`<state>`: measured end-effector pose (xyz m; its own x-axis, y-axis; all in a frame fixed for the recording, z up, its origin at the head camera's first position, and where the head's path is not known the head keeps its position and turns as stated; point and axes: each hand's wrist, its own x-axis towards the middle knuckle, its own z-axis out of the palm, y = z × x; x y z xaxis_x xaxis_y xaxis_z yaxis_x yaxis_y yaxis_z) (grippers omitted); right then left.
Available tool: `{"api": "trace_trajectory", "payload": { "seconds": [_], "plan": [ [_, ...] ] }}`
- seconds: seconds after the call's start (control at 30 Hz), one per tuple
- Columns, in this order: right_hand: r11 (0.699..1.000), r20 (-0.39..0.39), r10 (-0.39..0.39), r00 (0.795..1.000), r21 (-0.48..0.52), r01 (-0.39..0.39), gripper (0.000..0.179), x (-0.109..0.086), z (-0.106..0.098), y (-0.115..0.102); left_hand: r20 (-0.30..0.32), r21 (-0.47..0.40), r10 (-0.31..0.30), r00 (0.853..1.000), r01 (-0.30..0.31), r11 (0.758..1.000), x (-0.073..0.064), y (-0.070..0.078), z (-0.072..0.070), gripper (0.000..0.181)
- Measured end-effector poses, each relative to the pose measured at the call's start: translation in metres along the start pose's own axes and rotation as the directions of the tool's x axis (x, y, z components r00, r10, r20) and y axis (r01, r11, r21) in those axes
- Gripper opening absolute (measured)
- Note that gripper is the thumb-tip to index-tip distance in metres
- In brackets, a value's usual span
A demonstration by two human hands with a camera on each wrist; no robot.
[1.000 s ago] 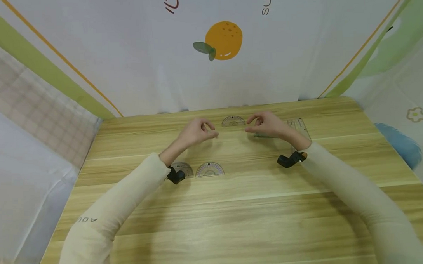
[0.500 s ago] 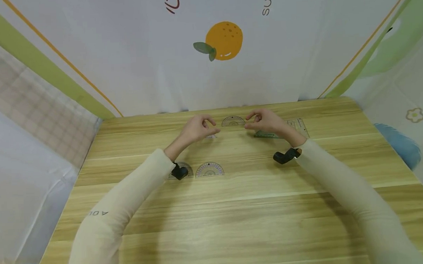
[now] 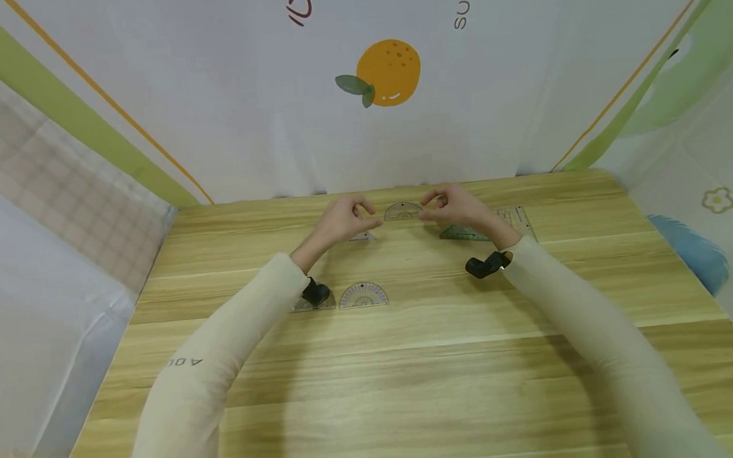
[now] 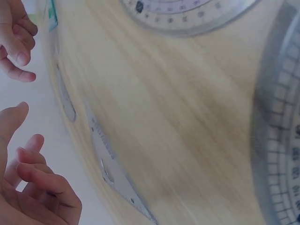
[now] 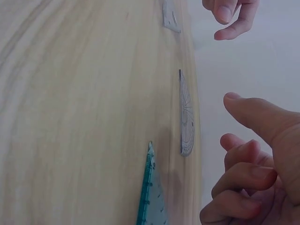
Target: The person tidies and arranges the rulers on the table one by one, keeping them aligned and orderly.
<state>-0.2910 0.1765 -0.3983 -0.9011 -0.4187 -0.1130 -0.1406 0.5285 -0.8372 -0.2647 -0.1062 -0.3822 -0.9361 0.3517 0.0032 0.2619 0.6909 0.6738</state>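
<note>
A clear protractor (image 3: 403, 211) lies flat near the table's far edge, between my two hands. My left hand (image 3: 340, 221) hovers to its left with thumb and forefinger apart, holding nothing. Beneath that hand lies a clear set square (image 4: 117, 176), mostly hidden in the head view. On the other side, my right hand (image 3: 459, 209) is also off the table and holds nothing; its thumb tip overlaps the protractor's right end in the head view, but the right wrist view shows them apart. A green-edged set square (image 5: 151, 192) lies below my right hand.
Two more protractors lie nearer me: one fully visible (image 3: 363, 295), the other (image 3: 308, 306) partly covered by the left wrist camera. A clear ruled piece (image 3: 519, 217) lies beyond my right wrist. Fabric with a printed orange (image 3: 389, 73) hangs behind the table.
Both hands have shifted slightly towards the far protractor, the left to the right and the right to the left. A corner of the clear set square now shows under my left hand. The pieces have not moved.
</note>
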Motion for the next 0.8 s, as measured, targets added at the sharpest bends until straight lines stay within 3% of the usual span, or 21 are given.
{"api": "trace_trajectory", "payload": {
  "seconds": [0.17,0.8],
  "plan": [
    [1.000,0.005,0.012,1.000,0.008,-0.012,0.042,0.005,0.000,0.002,-0.007,-0.027,0.004,1.000,-0.005,1.000,0.005,-0.003,-0.001,0.030],
    [0.997,-0.048,0.016,0.999,-0.070,-0.019,0.038,0.021,-0.002,0.007,0.027,0.058,-0.058,0.998,0.056,0.997,0.025,0.004,0.010,0.035]
  ]
}}
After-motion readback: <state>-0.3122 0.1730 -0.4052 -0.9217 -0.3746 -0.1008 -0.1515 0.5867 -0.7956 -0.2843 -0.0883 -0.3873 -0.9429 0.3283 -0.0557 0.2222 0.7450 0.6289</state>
